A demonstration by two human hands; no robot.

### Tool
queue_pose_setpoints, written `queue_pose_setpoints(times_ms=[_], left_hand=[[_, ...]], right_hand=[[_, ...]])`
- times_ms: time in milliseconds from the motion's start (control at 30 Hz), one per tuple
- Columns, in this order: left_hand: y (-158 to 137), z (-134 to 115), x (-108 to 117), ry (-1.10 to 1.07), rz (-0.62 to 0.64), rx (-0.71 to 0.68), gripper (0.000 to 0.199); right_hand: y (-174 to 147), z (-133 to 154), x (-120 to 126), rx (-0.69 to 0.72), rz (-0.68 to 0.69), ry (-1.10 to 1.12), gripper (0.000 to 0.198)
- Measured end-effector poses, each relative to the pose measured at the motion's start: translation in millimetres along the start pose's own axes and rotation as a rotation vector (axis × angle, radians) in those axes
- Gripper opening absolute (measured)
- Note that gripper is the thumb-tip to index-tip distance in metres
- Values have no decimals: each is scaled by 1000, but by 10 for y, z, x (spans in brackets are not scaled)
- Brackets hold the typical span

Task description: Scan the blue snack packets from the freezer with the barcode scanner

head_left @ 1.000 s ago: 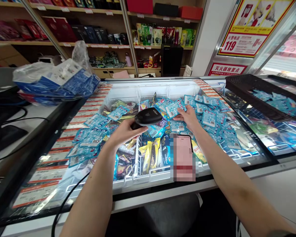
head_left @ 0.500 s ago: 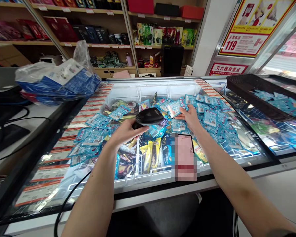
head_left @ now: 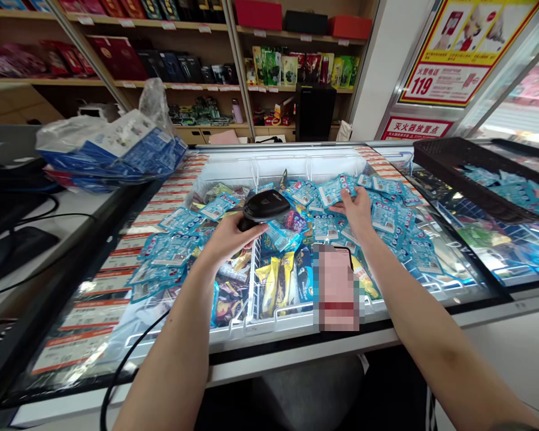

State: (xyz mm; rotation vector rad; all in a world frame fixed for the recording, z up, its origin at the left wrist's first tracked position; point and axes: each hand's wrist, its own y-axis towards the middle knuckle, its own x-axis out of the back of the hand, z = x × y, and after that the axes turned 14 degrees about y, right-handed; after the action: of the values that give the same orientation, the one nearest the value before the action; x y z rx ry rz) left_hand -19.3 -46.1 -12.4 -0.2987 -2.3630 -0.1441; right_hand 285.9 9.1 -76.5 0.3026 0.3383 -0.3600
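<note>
My left hand (head_left: 232, 237) is wrapped round the grip of a black barcode scanner (head_left: 266, 206), its head tilted over the freezer and facing right. Its cable runs down past my left forearm. In my right hand (head_left: 356, 211) a small blue snack packet (head_left: 335, 190) is pinched near its right end. Loose blue packets (head_left: 385, 214) lie around this hand on the glass top. Another spread of blue packets (head_left: 175, 250) lies left of the scanner. Below my right hand a phone (head_left: 336, 287) rests near the front edge, its screen partly blurred out.
The chest freezer (head_left: 233, 344) holds wire baskets of wrapped ice creams (head_left: 276, 282). A dark basket (head_left: 449, 170) with more blue packets stands at the right. A plastic-wrapped blue and white bundle (head_left: 112, 149) sits at the back left. Stocked shelves (head_left: 197, 88) stand behind.
My right hand has moved slightly right and up with a blue packet, which has turned from a pale side to its bluer, patterned side. The scanner has shifted a little left.
</note>
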Motion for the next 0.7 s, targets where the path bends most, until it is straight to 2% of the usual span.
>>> queue_pose_setpoints(times_ms=[133,267,400,500,600,700], left_hand=[[37,40,-4,2,-138,54,35],[61,92,-8,-6,-174,84,36],[86,157,-13,-9,-217,112,36],[113,198,-12,-28,-245,137,35],[132,217,-5,-41,-258,133,34],[131,214,4,-22,-255,117,34]], right_hand=[[104,10,157,136,-69,-199,53],[124,80,265,184,-99,-421,60],[132,155,343,268,-140,-583,52],[178,157,406,278,-160,-676,42],[219,127,441,304,-118,-799,46],[210,94,421,357,-12,-934,55]])
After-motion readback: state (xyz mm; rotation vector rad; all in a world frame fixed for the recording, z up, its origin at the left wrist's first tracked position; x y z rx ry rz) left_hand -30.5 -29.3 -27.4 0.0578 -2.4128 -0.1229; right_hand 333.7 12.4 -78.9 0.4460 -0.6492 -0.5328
